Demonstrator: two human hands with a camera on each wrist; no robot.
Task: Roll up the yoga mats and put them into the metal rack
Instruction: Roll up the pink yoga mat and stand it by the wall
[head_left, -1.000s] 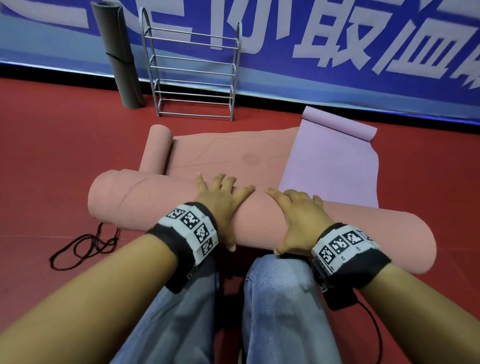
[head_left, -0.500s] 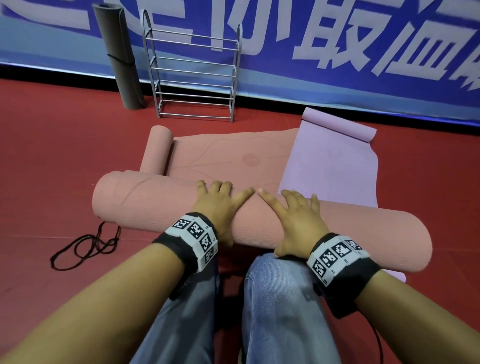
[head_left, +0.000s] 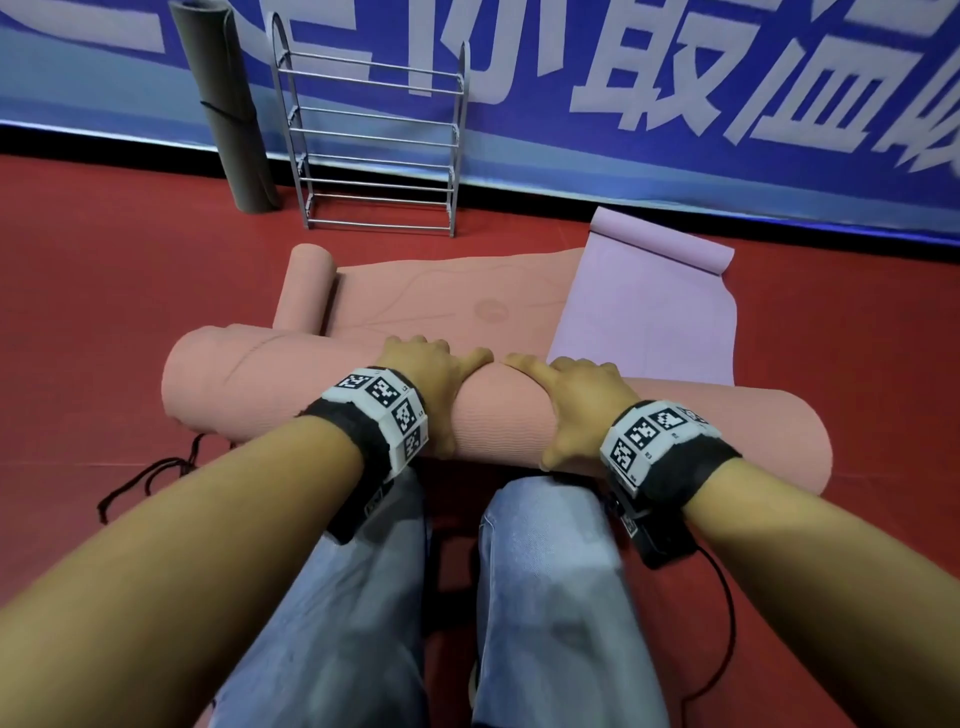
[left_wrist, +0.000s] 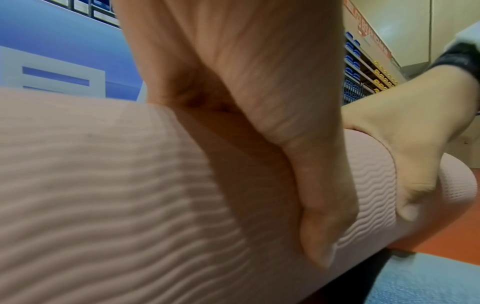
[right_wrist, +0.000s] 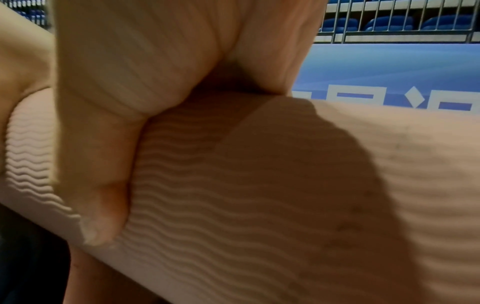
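A thick pink mat roll (head_left: 291, 384) lies crosswise on the red floor just past my knees. My left hand (head_left: 431, 374) and right hand (head_left: 576, 395) sit side by side on its middle, fingers curled over the far side. In the wrist views each thumb (left_wrist: 324, 205) (right_wrist: 98, 185) presses the near side of the ribbed pink mat roll (left_wrist: 103, 185) (right_wrist: 311, 205). Beyond it the rest of the pink mat (head_left: 441, 301) lies flat. The metal rack (head_left: 374, 150) stands bare against the banner wall.
A small pink roll (head_left: 306, 291) lies at the flat mat's left edge. A purple mat (head_left: 649, 312) is spread at the right, its far end curled. A grey rolled mat (head_left: 228, 109) leans left of the rack. A black cord (head_left: 150, 478) lies on the floor at left.
The pink roll has turned a little farther from me. Both hands have slid closer together, and their fingers went from lying straight on top to curling over the far side.
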